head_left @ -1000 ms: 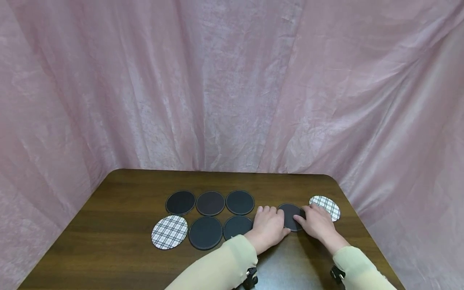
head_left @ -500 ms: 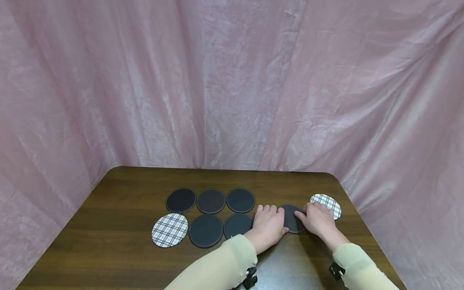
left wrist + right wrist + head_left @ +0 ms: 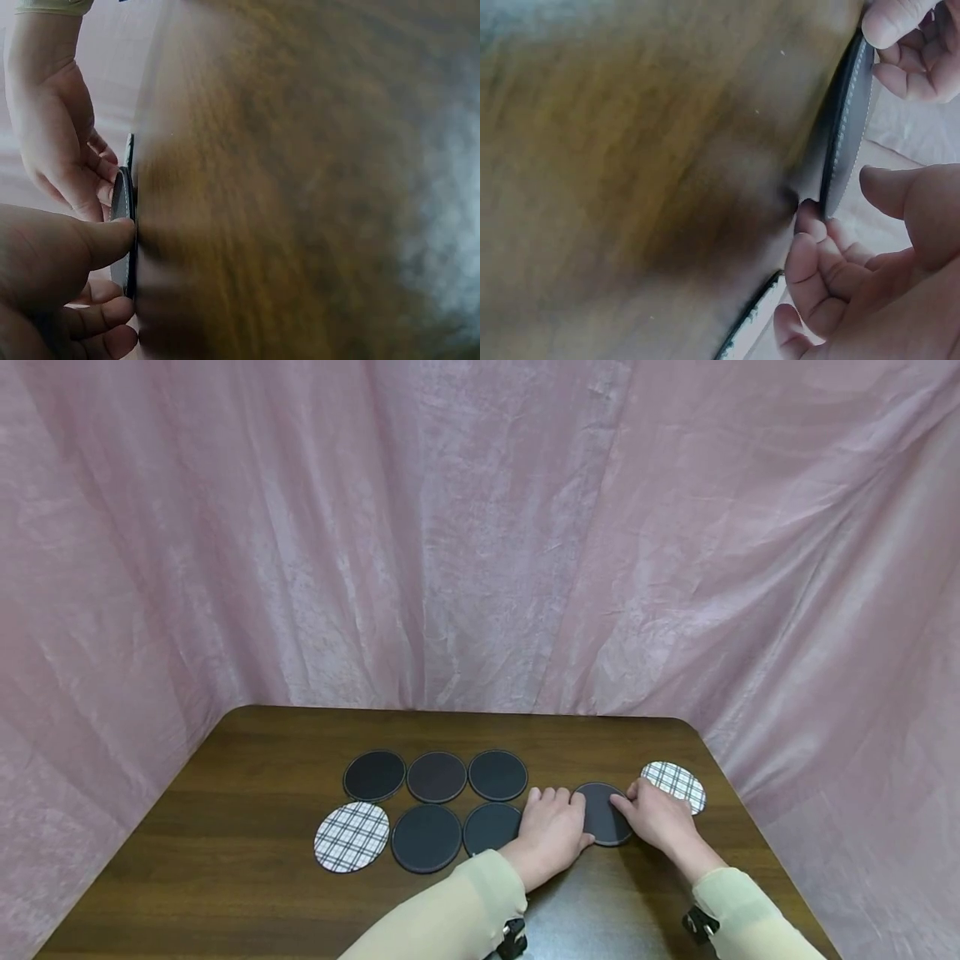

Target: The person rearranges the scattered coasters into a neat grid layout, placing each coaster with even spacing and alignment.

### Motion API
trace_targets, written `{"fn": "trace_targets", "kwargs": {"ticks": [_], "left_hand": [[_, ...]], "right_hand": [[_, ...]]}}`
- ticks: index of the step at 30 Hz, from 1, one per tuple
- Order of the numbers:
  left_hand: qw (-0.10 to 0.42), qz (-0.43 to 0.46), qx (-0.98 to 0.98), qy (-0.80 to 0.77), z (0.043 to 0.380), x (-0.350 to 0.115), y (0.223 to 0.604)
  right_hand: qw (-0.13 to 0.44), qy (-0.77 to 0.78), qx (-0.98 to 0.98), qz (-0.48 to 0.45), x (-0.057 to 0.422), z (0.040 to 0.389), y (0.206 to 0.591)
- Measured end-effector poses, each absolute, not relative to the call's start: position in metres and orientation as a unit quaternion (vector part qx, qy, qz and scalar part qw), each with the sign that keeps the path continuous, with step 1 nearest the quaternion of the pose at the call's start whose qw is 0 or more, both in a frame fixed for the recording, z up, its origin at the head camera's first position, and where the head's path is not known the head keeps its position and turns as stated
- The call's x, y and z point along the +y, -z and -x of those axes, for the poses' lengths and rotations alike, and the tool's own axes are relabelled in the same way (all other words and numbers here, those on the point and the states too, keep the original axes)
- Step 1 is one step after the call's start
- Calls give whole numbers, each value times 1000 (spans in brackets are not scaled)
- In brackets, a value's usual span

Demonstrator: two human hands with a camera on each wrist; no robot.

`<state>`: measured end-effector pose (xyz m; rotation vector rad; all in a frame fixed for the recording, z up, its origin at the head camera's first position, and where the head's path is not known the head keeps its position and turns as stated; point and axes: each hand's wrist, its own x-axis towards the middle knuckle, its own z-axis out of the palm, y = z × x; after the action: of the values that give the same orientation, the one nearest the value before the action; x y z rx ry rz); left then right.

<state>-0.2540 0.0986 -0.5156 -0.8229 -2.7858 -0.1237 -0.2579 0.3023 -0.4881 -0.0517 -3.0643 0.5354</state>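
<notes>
A dark round coaster with a stitched rim (image 3: pixel 602 818) lies between my two hands on the right side of the table. My left hand (image 3: pixel 549 829) pinches its left edge, the thumb pressed on the rim in the left wrist view. At the opposite edge is my right hand (image 3: pixel 660 818). Seen from the right wrist, its fingertips touch the coaster's edge (image 3: pixel 847 135), while its thumb (image 3: pixel 885 191) stands apart. Behind the right hand lies a plaid white coaster (image 3: pixel 678 787), partly covered by that hand.
Dark coasters form a back row, including a brown one (image 3: pixel 437 777). In front lie another plaid coaster (image 3: pixel 351 837) and two dark ones, the right one (image 3: pixel 490 828) partly behind my left hand. The wooden table (image 3: pixel 225 893) ends before a pink curtain (image 3: pixel 480 568).
The coaster between my hands has shifted slightly toward me. My left hand has moved a little left; the right hand stays nearly in place. The other coasters keep their places.
</notes>
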Motion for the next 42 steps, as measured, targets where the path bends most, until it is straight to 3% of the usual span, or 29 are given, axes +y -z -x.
{"fn": "trace_targets", "kwargs": {"ticks": [7,18,27,42], "left_hand": [[137,285,-948,45,252,96,516],[122,282,-950,51,248,94,515],[128,291,-946,68,247,88,506],[130,312,-936,93,240,64,497]], "right_hand": [[22,-178,-984,8,300,254,492],[52,-238,-970,2,303,238,490],[-1,-357,-934,27,300,222,482],[-14,-460,-888,21,297,208,480]]}}
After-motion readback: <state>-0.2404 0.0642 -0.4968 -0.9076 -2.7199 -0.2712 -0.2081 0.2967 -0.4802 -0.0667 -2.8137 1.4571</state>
